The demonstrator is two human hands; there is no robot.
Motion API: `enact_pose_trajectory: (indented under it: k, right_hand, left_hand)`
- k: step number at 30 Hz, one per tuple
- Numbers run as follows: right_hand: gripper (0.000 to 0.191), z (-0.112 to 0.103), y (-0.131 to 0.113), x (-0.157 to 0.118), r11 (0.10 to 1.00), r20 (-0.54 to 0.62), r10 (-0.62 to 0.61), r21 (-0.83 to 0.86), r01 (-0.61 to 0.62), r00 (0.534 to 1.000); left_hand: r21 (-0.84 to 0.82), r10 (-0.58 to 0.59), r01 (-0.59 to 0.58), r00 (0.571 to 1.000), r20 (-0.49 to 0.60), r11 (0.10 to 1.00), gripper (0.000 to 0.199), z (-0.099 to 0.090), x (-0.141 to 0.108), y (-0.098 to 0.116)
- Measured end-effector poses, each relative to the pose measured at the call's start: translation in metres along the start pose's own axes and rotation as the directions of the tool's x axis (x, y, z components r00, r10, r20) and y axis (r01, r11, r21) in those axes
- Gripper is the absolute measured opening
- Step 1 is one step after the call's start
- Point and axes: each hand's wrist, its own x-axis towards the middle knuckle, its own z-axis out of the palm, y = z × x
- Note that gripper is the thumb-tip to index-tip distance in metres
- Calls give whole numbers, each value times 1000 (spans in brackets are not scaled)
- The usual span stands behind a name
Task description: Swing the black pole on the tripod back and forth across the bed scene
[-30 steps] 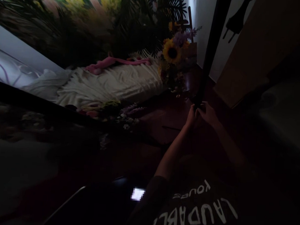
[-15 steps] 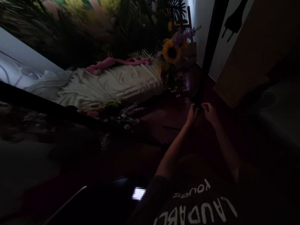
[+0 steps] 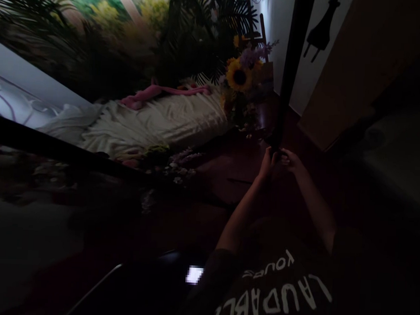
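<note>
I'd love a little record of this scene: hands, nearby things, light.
Left hand: appears closed around the tall, slim black pole
Right hand: curled beside the pole; contact unclear
Right of pole: black two-pin plug
Left of pole: yellow sunflower with dark centre
Farther left: long pink soft toy on cream draped cloth
Light: dim

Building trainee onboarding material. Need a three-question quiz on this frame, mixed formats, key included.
1. Multiple choice. What does the left hand grip?
A) a sunflower
B) the dark pole
C) a palm frond

2. True or false: the pink soft toy lies on the pale cloth.

3. Fill in: just right of the pole in the picture, a dark two-pronged ____ hangs.

Key: 1 B; 2 true; 3 plug.
</note>
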Motion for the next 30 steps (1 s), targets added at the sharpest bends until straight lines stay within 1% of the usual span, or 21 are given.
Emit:
enact_pose_trajectory:
  k: [1,3,4,6,7,8,9,10,11,12,14,15,17,19,20,21,22,24,27,28,30]
  right_hand:
    - [19,0,2,1,1000,-26,-17,21,18,1000]
    - [11,1,9,1,992,-148,-114,40,121,982]
    - [8,2,15,1,981,-223,-180,36,192,958]
    - [12,4,31,0,949,-320,-294,16,315,901]
    - [16,5,41,-2,937,-328,-329,6,350,885]
    - [19,7,52,-4,931,-315,-349,-8,365,883]
    - [23,8,64,-6,932,-291,-355,-31,362,888]
    - [28,9,76,-8,934,-268,-356,-74,349,895]
    - [31,10,88,-10,935,-249,-353,-132,329,902]
    - [33,11,99,-12,932,-238,-347,-190,307,907]
    - [33,13,119,-13,920,-201,-334,-283,271,921]
    - [32,15,126,-14,914,-171,-320,-315,257,932]
    - [28,21,137,-12,902,-87,-280,-365,231,956]
    - [26,33,143,-10,886,-1,-232,-413,211,973]
    - [25,40,146,-9,876,40,-214,-434,210,976]
    - [24,48,148,-8,866,81,-197,-452,212,977]
    - [22,57,151,-7,856,125,-178,-469,216,976]
    - [17,78,156,-7,839,218,-122,-498,218,968]
    - [14,110,164,-9,839,332,4,-514,177,943]
    - [15,122,167,-10,850,353,48,-506,147,934]
    - [22,145,172,-14,874,380,120,-479,84,917]
  left_hand:
    - [-19,-6,6,1000,-3,1000,47,-1,-2,1]
    - [-74,-12,10,1000,-21,997,50,-6,-12,1]
    - [-98,-21,18,999,-27,995,50,-10,-20,-1]
    - [-118,-79,74,996,-36,990,46,-23,-42,-8]
    - [-103,-134,130,990,-38,986,43,-31,-56,-14]
    - [-94,-195,189,979,-56,977,43,-41,-72,-20]
    - [-85,-241,234,967,-85,968,42,-51,-88,-28]
    - [-92,-286,274,946,-151,957,41,-62,-105,-35]
    - [-115,-336,317,914,-229,941,39,-74,-122,-42]
    - [-159,-398,366,864,-309,917,38,-86,-139,-48]
    - [-230,-485,428,738,-470,874,34,-110,-167,-56]
    - [-234,-484,432,673,-560,871,31,-123,-179,-57]
    - [-205,-425,422,534,-731,883,29,-145,-195,-54]
    - [-177,-345,399,400,-849,900,29,-163,-201,-44]
    - [-173,-313,379,348,-884,909,30,-170,-200,-37]
    - [-170,-287,354,308,-907,919,31,-176,-198,-29]
    - [-164,-263,327,285,-922,931,31,-181,-194,-21]
    - [-142,-219,278,269,-938,950,33,-189,-184,-5]
    - [-129,-203,253,292,-935,959,35,-200,-167,7]
    - [-131,-212,260,316,-925,957,36,-204,-163,8]
    - [-121,-229,283,389,-892,952,40,-212,-157,4]
